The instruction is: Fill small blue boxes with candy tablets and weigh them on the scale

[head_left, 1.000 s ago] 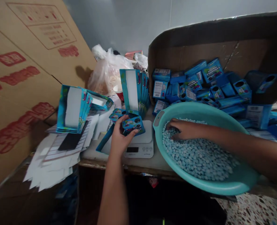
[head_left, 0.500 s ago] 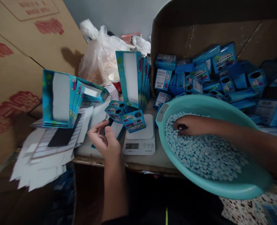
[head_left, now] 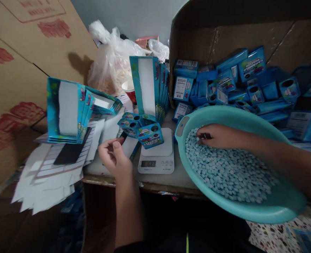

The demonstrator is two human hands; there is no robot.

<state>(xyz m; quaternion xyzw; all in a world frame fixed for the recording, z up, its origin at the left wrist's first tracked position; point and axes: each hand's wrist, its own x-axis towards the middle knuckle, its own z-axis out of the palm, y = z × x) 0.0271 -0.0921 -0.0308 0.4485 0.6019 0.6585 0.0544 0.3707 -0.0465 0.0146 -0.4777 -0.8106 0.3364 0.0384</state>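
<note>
My right hand (head_left: 215, 136) is in a turquoise basin (head_left: 250, 215), its fingertips pinched at the surface of many small pale-blue candies (head_left: 229, 172). What lies between those fingertips is mostly hidden. Over the table's left part my left hand (head_left: 114, 154) hovers with fingers loosely curled and thumb apart, holding nothing visible. Just beyond it, a blue candy box (head_left: 150, 136) with a dark round window rests on a white kitchen scale (head_left: 156, 167), whose display is lit with digits. More small blue boxes (head_left: 129, 124) stand against it on the left.
Nested blue display trays (head_left: 68, 109) stand at left beside a pile of white papers (head_left: 47, 175) with a black flat object (head_left: 72, 151). Other upright trays (head_left: 146, 84) are behind the scale. A large carton (head_left: 192, 42) full of blue boxes, a paper cup (head_left: 129, 90) and plastic bags (head_left: 113, 59) stand behind.
My right hand has lifted slightly out of the candies, its fingers showing more. My left hand's fingers have curled in a little. The boxes on the scale look the same.
</note>
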